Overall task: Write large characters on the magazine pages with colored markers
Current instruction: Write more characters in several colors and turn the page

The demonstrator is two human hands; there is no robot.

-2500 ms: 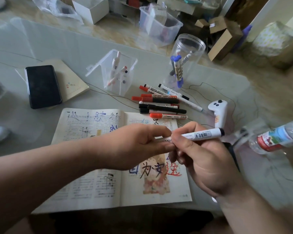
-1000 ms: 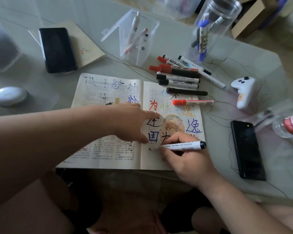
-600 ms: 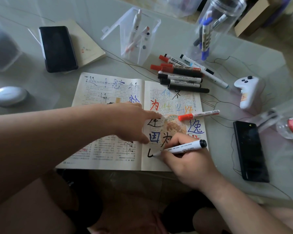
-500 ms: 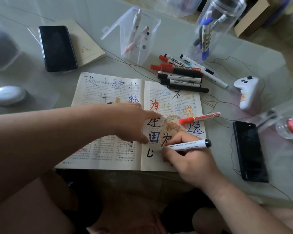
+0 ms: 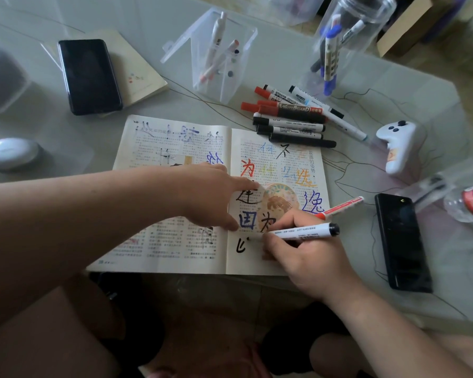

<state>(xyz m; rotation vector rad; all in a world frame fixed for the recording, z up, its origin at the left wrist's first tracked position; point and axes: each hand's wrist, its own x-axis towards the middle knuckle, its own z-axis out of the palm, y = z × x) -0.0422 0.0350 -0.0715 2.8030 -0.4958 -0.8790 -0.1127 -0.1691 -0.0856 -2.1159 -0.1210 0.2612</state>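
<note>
Two hands work the right page. Fingers (image 5: 283,221) of the right hand (image 5: 309,257) curl tight round a white marker (image 5: 303,231). Its black end cap points right and its nib is down at the lower part of the page, just beside two short black strokes (image 5: 241,245). Whether the nib touches paper I cannot tell. The left hand (image 5: 210,197) holds nothing: forefinger (image 5: 250,184) and thumb (image 5: 230,224) stretch wide apart and press the page flat near the fold. Finished characters in black and blue sit between them.

The magazine (image 5: 172,249) lies open on the surface (image 5: 393,85), its near edge at the surface's edge. Both pages carry large characters in red, blue, orange and black. A red marker (image 5: 339,207) lies loose across the page's right edge, just beyond the right hand. More markers (image 5: 292,121) lie heaped past the top of the page, well apart from the hands.

The step in hand looks like a new black character on the bottom row, barely begun. The next move calls for the remaining strokes to go to the right of the two, in the bare strip under the row above. The left hand should pin the page so it does not lift at the fold, and the right wrist should stay off the wet ink.
</note>
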